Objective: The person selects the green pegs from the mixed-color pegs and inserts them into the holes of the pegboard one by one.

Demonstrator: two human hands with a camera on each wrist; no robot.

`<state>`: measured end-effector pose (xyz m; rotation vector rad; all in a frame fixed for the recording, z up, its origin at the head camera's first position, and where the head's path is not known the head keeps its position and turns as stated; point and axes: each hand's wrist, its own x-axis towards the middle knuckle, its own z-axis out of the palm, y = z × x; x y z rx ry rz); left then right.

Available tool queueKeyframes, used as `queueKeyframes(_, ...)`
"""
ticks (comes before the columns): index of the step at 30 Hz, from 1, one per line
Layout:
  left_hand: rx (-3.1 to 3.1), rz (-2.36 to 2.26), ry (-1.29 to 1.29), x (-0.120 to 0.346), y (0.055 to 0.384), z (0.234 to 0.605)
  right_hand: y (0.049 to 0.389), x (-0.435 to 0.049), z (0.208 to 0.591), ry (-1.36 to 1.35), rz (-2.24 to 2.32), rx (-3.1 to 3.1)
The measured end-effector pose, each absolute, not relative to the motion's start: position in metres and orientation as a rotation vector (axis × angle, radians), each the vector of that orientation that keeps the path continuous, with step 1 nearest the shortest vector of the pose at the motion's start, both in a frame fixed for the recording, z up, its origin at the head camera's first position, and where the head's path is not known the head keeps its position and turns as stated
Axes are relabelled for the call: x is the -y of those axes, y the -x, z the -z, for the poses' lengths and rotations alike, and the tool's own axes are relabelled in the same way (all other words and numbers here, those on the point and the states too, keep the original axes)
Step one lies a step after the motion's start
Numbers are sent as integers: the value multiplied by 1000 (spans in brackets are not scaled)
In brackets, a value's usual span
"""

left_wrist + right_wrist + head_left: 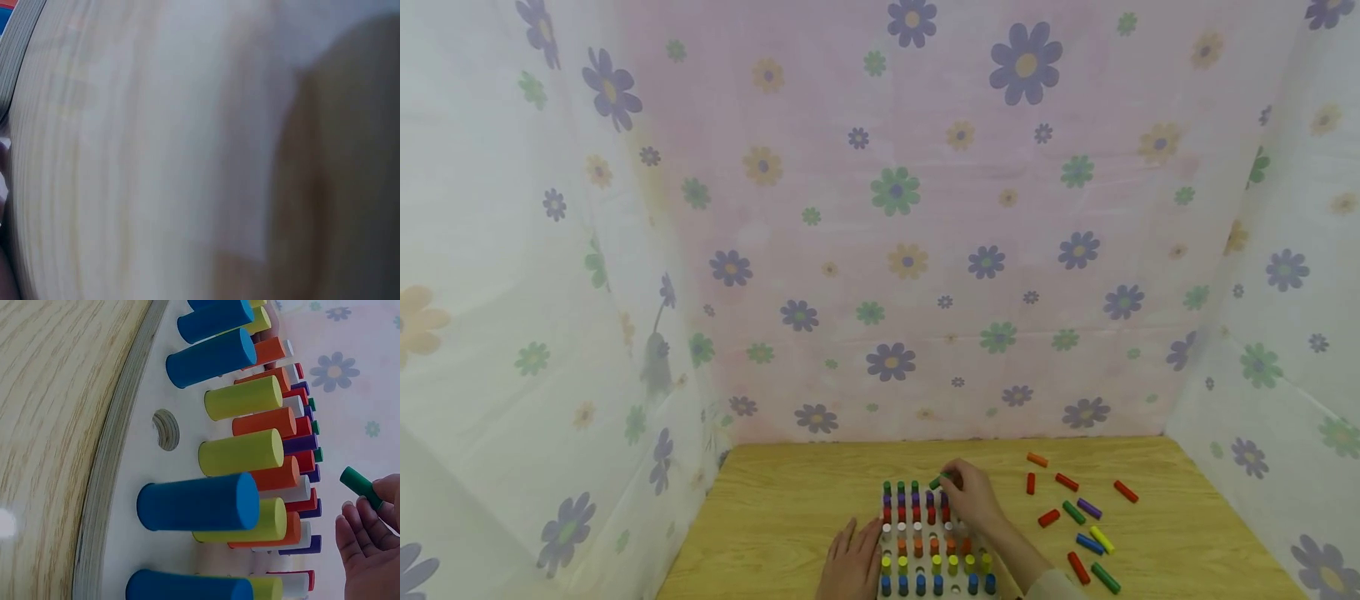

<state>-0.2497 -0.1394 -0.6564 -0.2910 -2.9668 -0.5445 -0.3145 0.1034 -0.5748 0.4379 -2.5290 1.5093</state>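
A pale wooden pegboard (130,459) stands at the table's front, filled with rows of coloured pegs. From front to back run blue, yellow, orange, white, red, purple and green rows, with some holes bare. My right hand (976,497) pinches a green peg (357,481) between thumb and fingers, tilted above the far row, right of the standing green pegs (901,487). My left hand (852,560) lies with fingers extended along the board's left edge, its fingertips at the side. The left wrist view is mostly a blurred pale surface.
Loose pegs lie scattered on the wooden table (790,483) to the right, among them an orange peg (1037,460), a purple peg (1089,508), a yellow peg (1102,539) and several red ones. Flower-patterned curtains (955,300) enclose the table at the back and both sides.
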Motion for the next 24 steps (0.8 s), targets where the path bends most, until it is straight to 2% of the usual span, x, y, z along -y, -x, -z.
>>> queueKeyframes(13,2968,549,287,139,249,656,322,-95,583,-344,-1469,2606)
queueKeyframes(24,2959,532,281,139,250,659,323,-92,584,-377,-1443,2606)
